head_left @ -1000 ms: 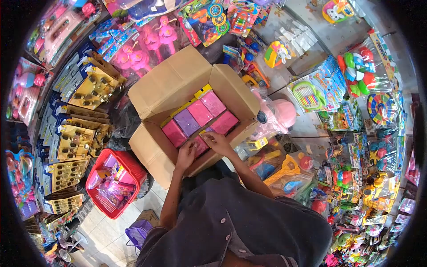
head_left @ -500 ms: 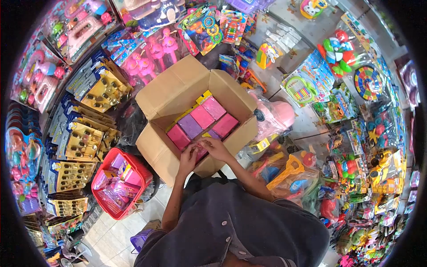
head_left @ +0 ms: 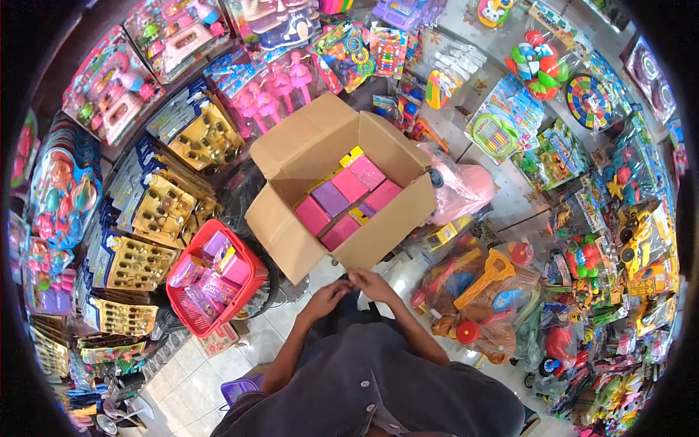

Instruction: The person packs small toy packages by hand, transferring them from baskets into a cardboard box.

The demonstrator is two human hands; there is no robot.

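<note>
— Both hands were down in the cardboard box point(head_left: 342, 186) a second ago, on the pink boxes point(head_left: 340, 233). Now they're out.

— Yes, the left hand point(head_left: 329, 293) and right hand point(head_left: 370, 281) have drawn back and meet just in front of the carton, fingertips touching.

— Holding anything?

— Fingers look pinched together, but whether something small sits between them I cannot tell. The pink and purple boxes lie packed in the carton; the red basket point(head_left: 251, 291) stands just beside it.
</note>
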